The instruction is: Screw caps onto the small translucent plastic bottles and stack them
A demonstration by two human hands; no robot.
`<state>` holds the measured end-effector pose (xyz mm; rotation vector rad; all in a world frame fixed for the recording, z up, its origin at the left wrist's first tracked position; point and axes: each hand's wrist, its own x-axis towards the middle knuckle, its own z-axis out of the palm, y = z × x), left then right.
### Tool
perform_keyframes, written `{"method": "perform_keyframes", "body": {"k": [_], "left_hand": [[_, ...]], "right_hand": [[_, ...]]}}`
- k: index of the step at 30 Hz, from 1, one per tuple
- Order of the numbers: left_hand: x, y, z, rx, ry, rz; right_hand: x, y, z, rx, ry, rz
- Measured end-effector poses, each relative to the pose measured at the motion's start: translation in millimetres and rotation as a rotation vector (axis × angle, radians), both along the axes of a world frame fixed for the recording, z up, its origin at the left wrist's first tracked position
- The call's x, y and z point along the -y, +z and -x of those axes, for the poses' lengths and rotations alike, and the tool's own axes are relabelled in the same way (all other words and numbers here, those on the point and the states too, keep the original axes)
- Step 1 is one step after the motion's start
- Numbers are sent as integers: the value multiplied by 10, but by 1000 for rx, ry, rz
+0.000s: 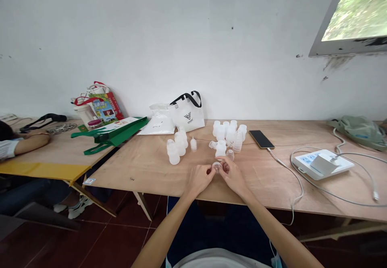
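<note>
Near the front edge of the table, my left hand [200, 178] and my right hand [233, 176] meet around a small translucent ring-shaped part [216, 165]. Fingertips of both hands pinch it from either side; its exact kind is too small to make out. Just beyond the right fingers lies a clear dome-shaped cap [230, 154]. Behind it stands a frosted white bottle [220, 148], in front of a cluster of several similar bottles [229, 130]. Left of the hands, capped bottles [173, 153] stand in a row, with a stack of clear rings [193, 144] topped by a pointed tip.
A phone [261, 139] on a cable and a white power strip [322, 163] lie to the right. Against the wall are a white tote bag [187, 115] and a white plastic package [159, 121]. A green bag [119, 133] spans the left table gap; another person's arm [32, 142] rests beyond.
</note>
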<state>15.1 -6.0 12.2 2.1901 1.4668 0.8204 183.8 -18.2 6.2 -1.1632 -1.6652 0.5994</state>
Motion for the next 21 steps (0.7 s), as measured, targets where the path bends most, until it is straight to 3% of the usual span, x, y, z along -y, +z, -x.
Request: {"method": "perform_keyframes", "body": {"k": [15, 18, 21], "left_hand": [[-38, 44, 32, 277, -46, 103], [-3, 131, 51, 399, -135, 123], [4, 195, 96, 501, -277, 260]], "right_hand": [[37, 95, -9, -180, 206, 189], [27, 91, -20, -173, 198, 185], [36, 80, -20, -117, 183, 150]]}}
